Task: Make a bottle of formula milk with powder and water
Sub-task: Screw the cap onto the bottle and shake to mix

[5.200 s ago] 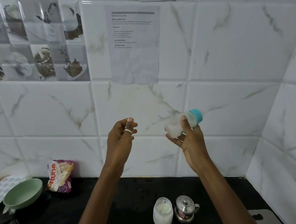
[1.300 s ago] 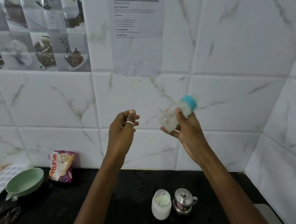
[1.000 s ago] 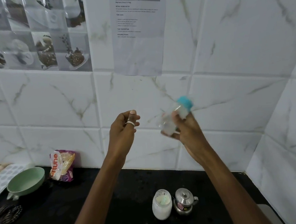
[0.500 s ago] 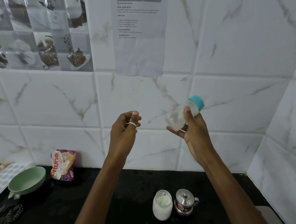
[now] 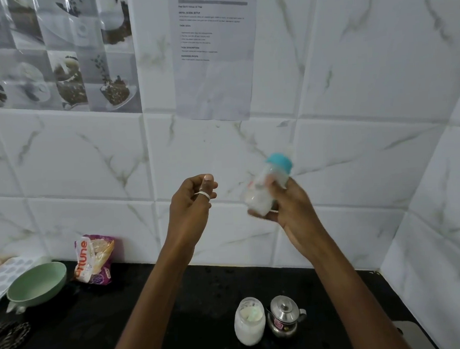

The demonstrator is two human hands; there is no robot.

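Where the right hand's fingers (image 5: pixel 256 214) curl round from behind and the thumb (image 5: pixel 275 186) presses across the front, they grip a small clear plastic baby bottle (image 5: pixel 265 191) about its middle. The bottle is blurred. It tilts, with its teal screw collar (image 5: pixel 279 163) up and to the right and its base down and to the left, and white liquid shows in its lower part. The right hand (image 5: pixel 291 211) holds it in the air in front of the wall, high above the little lidded steel pot (image 5: pixel 285 319).

The left hand (image 5: pixel 190 207) is raised above and to the left of that pot, apart from the bottle, with its fingers curled in toward the palm and a pale ring (image 5: pixel 203 194) on one finger. Nothing shows in its grasp. Both forearms rise from the bottom edge.

The steel pot stands on a black stone counter (image 5: pixel 178 314). Just left of the pot, close beside it, stands a clear glass jar of white powder (image 5: pixel 249 323) – whether the two touch I cannot tell. Well to the left of the pot, a crumpled purple and orange packet (image 5: pixel 94 258) leans against the white marble-patterned tiled wall (image 5: pixel 353 84). Farther left lies a pale green bowl (image 5: pixel 37 283). High above the pot, a printed paper sheet (image 5: pixel 213 55) hangs on the wall – its small print is unreadable.
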